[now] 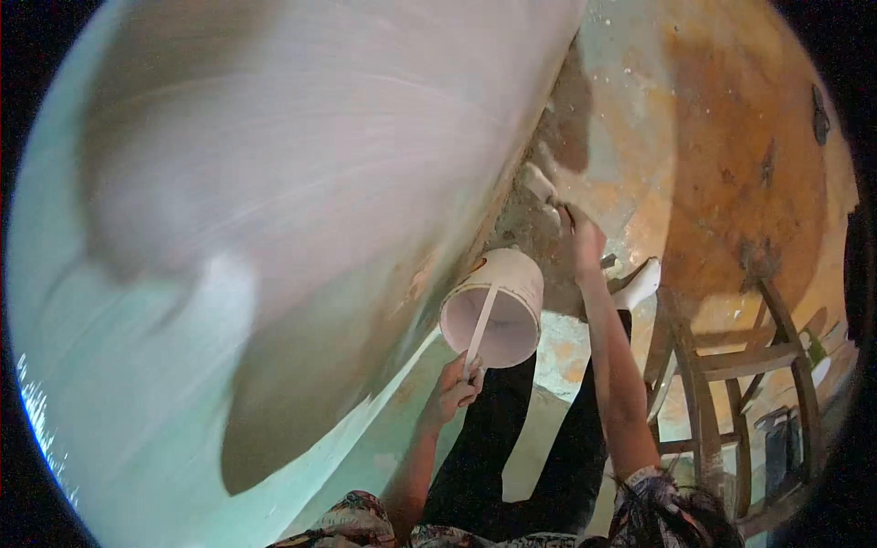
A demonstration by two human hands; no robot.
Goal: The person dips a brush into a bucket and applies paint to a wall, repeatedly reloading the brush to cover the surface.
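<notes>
A white bucket (pixel 525 274) is tilted so that its open mouth faces me, and a pale coating shows inside. My left hand (pixel 457 387) is closed around the lower end of a pale flat strip (pixel 481 329) that crosses the bucket's mouth. Farther up and to the right, my right hand (pixel 582 239) grips the handle of a brush (pixel 539 183) with a whitish head. The brush head is close to the bottom edge of the wall, over the stained floor; whether it touches is unclear.
A large pale wall (pixel 347 173) with shadows fills the left side. Orange-brown stained floor (pixel 731 183) spreads on the right. A wooden stool-like frame (pixel 749 363) stands at the lower right. My foot in a white covering (pixel 639 285) is beside my right forearm.
</notes>
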